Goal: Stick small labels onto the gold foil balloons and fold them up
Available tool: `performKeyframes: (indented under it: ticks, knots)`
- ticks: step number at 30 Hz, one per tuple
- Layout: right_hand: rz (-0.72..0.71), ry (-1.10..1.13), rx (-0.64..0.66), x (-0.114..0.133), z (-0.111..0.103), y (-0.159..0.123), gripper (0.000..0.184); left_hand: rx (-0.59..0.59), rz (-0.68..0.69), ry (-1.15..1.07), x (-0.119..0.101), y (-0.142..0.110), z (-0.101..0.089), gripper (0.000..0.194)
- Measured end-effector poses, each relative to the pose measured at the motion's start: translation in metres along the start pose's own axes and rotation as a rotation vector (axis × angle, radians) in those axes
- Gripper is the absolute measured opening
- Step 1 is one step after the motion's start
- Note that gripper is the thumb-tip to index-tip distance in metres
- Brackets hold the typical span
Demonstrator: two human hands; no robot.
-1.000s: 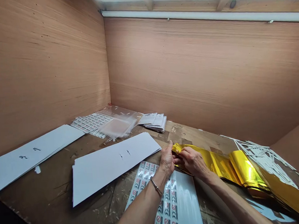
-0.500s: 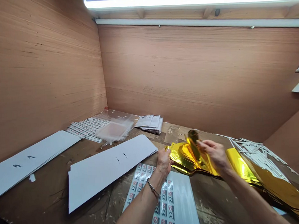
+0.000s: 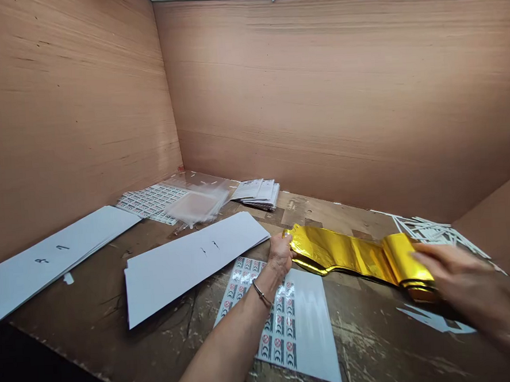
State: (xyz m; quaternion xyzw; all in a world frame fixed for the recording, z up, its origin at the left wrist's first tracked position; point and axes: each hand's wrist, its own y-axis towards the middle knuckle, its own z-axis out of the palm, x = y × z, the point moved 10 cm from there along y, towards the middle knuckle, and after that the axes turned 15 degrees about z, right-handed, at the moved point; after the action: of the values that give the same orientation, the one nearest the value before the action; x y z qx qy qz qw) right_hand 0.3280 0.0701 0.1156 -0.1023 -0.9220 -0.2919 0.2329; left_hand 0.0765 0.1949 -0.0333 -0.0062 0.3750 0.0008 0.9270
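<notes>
A long strip of shiny gold foil [image 3: 345,249], in several layers, lies across the right half of the table. My left hand [image 3: 281,251], with a thin bracelet at the wrist, is closed on its left end. The foil's right end is folded back over itself in a thick loop. At that fold is my right hand [image 3: 459,276], smeared by motion; its fingertips reach the foil, but their grip cannot be made out. Below my left hand lies a sticker sheet [image 3: 276,334] with CE marks, partly covered by my forearm.
Stacked white strips [image 3: 194,264] with pen marks lie left of my hand, and another white stack [image 3: 55,255] is farther left. Behind are more sticker sheets [image 3: 152,202], clear plastic bags [image 3: 199,205] and printed papers [image 3: 259,193]. Thin white sticks [image 3: 434,229] lie by the right wall.
The foil's long right part, spread toward the lower right before, is folded back into a shorter strip. My right hand has moved right, from mid-foil to the fold. The view has tilted down.
</notes>
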Motion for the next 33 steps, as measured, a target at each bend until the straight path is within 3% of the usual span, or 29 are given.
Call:
performKeyframes:
  ticks: [2,4,6,8,14,21,24,28,33]
  knots:
    - [-0.082,0.13,0.296,0.063,0.063,-0.032,0.021,0.012,0.016,0.018,-0.001,0.001,-0.001,0.01]
    - [-0.203,0.196,0.492,0.12,0.11,-0.067,0.017,0.018,0.033,0.035,-0.001,0.001,-0.002,0.012]
    - [-0.327,0.202,0.586,0.157,0.139,-0.097,0.017,0.014,0.044,0.048,-0.001,0.001,-0.004,0.013]
    - [-0.385,0.176,0.575,0.169,0.153,-0.112,0.021,0.004,0.056,0.057,-0.001,0.002,-0.006,0.013]
    - [-0.352,0.181,0.441,0.155,0.157,-0.111,0.018,-0.03,0.061,0.074,0.002,0.004,-0.011,0.013]
    - [-0.235,0.146,0.466,0.152,0.176,-0.105,0.011,-0.036,0.05,0.036,0.005,0.006,-0.011,0.016]
    - [-0.208,0.158,0.528,0.15,0.176,-0.108,0.01,-0.014,0.06,0.011,0.002,0.005,-0.005,0.017]
    - [-0.099,0.278,0.711,0.146,0.166,-0.108,0.008,-0.002,0.06,0.016,-0.003,0.002,-0.001,0.017]
    - [0.071,0.438,0.772,0.142,0.142,-0.078,0.005,0.035,0.06,-0.004,-0.001,0.001,0.001,0.019]
